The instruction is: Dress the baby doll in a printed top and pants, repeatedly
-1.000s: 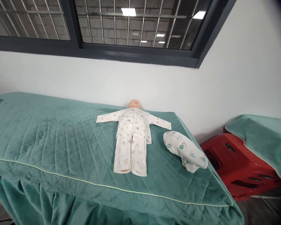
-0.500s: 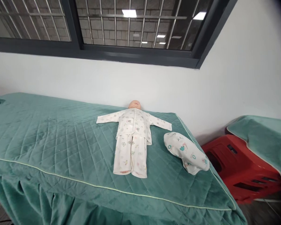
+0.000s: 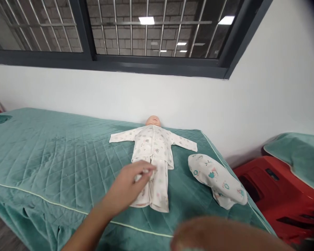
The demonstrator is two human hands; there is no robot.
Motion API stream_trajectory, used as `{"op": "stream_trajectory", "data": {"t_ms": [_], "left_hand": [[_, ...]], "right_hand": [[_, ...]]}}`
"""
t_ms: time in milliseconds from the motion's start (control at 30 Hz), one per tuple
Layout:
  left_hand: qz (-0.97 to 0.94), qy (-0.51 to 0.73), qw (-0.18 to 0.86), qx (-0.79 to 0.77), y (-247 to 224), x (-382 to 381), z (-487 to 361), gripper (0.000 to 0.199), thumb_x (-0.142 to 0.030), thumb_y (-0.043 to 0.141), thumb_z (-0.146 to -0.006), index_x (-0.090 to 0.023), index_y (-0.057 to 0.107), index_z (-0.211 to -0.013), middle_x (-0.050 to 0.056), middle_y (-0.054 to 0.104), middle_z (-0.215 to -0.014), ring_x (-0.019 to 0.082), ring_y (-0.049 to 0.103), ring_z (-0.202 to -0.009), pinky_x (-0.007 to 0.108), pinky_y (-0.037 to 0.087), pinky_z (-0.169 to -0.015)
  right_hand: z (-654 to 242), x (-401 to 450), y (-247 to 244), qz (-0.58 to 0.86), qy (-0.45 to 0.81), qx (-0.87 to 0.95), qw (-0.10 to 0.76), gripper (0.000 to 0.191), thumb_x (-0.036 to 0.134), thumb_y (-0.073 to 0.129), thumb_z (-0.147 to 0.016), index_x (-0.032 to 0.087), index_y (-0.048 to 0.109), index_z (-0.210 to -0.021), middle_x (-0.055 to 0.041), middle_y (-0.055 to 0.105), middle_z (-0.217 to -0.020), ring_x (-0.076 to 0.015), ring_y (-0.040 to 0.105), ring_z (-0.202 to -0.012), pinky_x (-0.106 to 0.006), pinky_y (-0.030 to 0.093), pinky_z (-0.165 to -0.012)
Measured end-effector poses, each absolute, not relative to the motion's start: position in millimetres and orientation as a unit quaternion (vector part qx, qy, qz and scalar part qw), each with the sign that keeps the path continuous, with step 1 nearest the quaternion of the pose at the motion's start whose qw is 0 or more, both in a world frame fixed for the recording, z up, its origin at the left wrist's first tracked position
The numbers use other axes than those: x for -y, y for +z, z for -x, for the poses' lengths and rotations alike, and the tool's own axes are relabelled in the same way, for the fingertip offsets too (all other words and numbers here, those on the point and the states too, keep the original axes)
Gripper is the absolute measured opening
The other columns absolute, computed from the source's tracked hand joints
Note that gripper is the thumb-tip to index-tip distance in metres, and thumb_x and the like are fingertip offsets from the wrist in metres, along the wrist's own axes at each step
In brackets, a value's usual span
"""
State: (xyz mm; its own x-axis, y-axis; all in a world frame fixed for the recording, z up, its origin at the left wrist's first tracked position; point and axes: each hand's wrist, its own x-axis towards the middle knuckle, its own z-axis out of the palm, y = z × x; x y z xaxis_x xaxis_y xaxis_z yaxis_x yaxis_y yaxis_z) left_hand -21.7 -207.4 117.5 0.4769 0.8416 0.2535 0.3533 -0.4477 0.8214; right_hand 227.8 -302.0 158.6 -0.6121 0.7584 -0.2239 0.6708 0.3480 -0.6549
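A baby doll [image 3: 153, 121] lies on its back on the green quilted bed cover [image 3: 75, 164], its head near the wall and its sleeves spread. It wears a white printed jacket [image 3: 152, 143] and matching trousers [image 3: 159, 188]. My left hand [image 3: 131, 184] hovers over the trousers, fingers bent and slightly apart, with nothing visible between them. At the bottom right my right hand [image 3: 199, 233] is a blurred shape near the bed's front edge; its fingers cannot be made out. A crumpled white printed cloth [image 3: 216, 179] rests right of the doll.
Behind the bed stands a white wall [image 3: 115, 92] with a dark-framed, barred window [image 3: 157, 66] above. Right of the bed is a red plastic object [image 3: 267, 195], partly under another green cover [image 3: 300, 157]. The bed's piped front edge runs below the doll.
Both my hands have come into view from below, the left one reaching over the doll's trousers. The view has shifted slightly. Doll and cloth lie as before.
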Motion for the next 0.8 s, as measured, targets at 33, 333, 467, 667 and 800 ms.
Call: {"op": "stream_trajectory", "data": {"t_ms": [33,333,467,667,800], "left_hand": [[-0.756,0.393,0.342,-0.396,116,186,13,0.025,-0.031,0.05,-0.096,-0.026,0.071,-0.107,0.001,0.072,-0.117,0.018,0.065,-0.111,0.031,0.05,-0.096],[-0.681,0.451,0.31,-0.486,103,-10,-55,0.034,-0.02,0.052,-0.09,-0.015,0.068,-0.119,0.01,0.067,-0.13,0.023,0.061,-0.122,0.038,0.043,-0.111],[-0.729,0.409,0.292,-0.465,81,-35,-69,0.034,-0.022,0.046,-0.093,-0.018,0.069,-0.119,0.008,0.069,-0.127,0.024,0.062,-0.119,0.038,0.044,-0.108],[-0.736,0.395,0.273,-0.477,67,-29,-73,0.038,-0.027,0.04,-0.097,-0.021,0.066,-0.126,0.006,0.059,-0.141,0.021,0.051,-0.134,0.038,0.036,-0.117],[-0.735,0.39,0.275,-0.482,69,-30,-73,0.039,-0.028,0.039,-0.098,-0.024,0.066,-0.126,0.004,0.058,-0.143,0.02,0.049,-0.136,0.039,0.035,-0.118]], "right_hand": [[-226,281,159,0.436,0.373,0.815,0.086,0.034,0.045,0.061,-0.092,0.032,0.065,-0.123,-0.0043,0.067,-0.122,-0.0252,0.062,-0.116,-0.041,0.053,-0.098],[-205,42,91,0.582,0.202,0.593,0.519,0.042,0.042,0.057,-0.089,0.023,0.06,-0.126,-0.0092,0.059,-0.137,-0.0282,0.05,-0.132,-0.05,0.035,-0.115],[-210,3,66,0.579,0.212,0.629,0.473,0.047,0.047,0.053,-0.091,0.022,0.056,-0.131,-0.0107,0.056,-0.141,-0.0278,0.049,-0.134,-0.049,0.032,-0.116],[-213,7,60,0.551,0.231,0.641,0.482,0.037,0.046,0.053,-0.093,0.028,0.058,-0.125,-0.0046,0.057,-0.141,-0.0233,0.049,-0.133,-0.043,0.034,-0.116],[-212,5,58,0.561,0.237,0.626,0.486,0.034,0.047,0.055,-0.092,0.027,0.058,-0.119,-0.0046,0.056,-0.142,-0.0237,0.048,-0.133,-0.045,0.033,-0.116]]}}
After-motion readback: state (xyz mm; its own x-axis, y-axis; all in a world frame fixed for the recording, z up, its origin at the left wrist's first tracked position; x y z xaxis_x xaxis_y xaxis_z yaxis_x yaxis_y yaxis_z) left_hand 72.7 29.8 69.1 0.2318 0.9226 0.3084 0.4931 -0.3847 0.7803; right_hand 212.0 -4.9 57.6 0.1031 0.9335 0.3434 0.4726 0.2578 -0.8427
